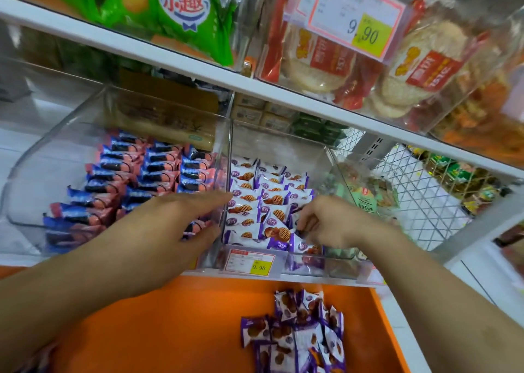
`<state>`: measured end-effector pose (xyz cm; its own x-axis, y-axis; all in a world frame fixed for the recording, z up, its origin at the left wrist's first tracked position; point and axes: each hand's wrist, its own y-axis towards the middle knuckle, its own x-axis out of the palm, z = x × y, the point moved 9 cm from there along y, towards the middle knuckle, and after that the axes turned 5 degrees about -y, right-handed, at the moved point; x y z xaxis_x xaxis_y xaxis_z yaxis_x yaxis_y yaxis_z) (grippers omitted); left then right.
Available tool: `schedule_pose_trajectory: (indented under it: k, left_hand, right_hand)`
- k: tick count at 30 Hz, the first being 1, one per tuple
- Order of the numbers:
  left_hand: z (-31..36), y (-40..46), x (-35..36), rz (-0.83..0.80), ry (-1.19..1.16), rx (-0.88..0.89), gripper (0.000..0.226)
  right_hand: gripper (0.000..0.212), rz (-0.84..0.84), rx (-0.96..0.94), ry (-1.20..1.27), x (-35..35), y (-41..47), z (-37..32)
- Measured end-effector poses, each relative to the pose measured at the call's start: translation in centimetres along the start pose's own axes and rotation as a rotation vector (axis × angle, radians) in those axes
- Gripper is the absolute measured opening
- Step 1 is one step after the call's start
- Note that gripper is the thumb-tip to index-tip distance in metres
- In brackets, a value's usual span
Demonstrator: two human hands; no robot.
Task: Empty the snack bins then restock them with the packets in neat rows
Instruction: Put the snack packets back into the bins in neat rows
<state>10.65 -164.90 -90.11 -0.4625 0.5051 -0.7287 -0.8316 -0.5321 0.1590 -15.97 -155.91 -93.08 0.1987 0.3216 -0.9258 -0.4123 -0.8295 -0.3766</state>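
A clear middle snack bin [279, 143] holds purple-and-white waffle packets [255, 202] stacked in rows. My left hand [175, 219] lies flat with fingers extended against the bin's left wall, holding nothing. Inside the bin's front right corner, my right hand [326, 222] has its fingers pinched on a purple waffle packet [304, 245]. More purple packets [300, 333] lie in a loose heap on the orange surface [175, 321] below. The left clear bin [51, 151] holds blue-and-pink packets [136, 174] in rows.
A price tag [252, 262] reading 9.90 hangs on the middle bin's front. A white shelf [255, 89] above carries bins of rice crackers [397, 69] and green bags [181, 10]. To the right stand another clear bin [365, 191] and wire mesh [416, 188].
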Motion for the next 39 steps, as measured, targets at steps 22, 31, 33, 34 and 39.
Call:
schedule_pose_trajectory:
  k: [22, 31, 33, 34, 39]
  left_hand:
    - [-0.2, 0.0, 0.2, 0.0, -0.025, 0.014, 0.059]
    - [-0.2, 0.1, 0.2, 0.014, -0.03, 0.016, 0.058]
    - [-0.1, 0.0, 0.1, 0.014, -0.035, 0.018, 0.058]
    - [-0.1, 0.1, 0.1, 0.015, -0.034, 0.019, 0.058]
    - [0.1, -0.1, 0.1, 0.011, -0.029, 0.014, 0.058]
  right_hand:
    - [0.017, 0.067, -0.173, 0.413, -3.7, -1.8, -4.6]
    - [0.024, -0.044, -0.224, 0.446, -0.9, -1.0, -7.8]
    - [0.025, -0.063, -0.217, 0.474, -0.8, -1.3, -7.3]
    - [0.026, -0.058, -0.212, 0.483, -0.7, -1.3, -7.2]
    - [0.026, -0.024, -0.181, 0.48, 0.2, -0.4, -7.6]
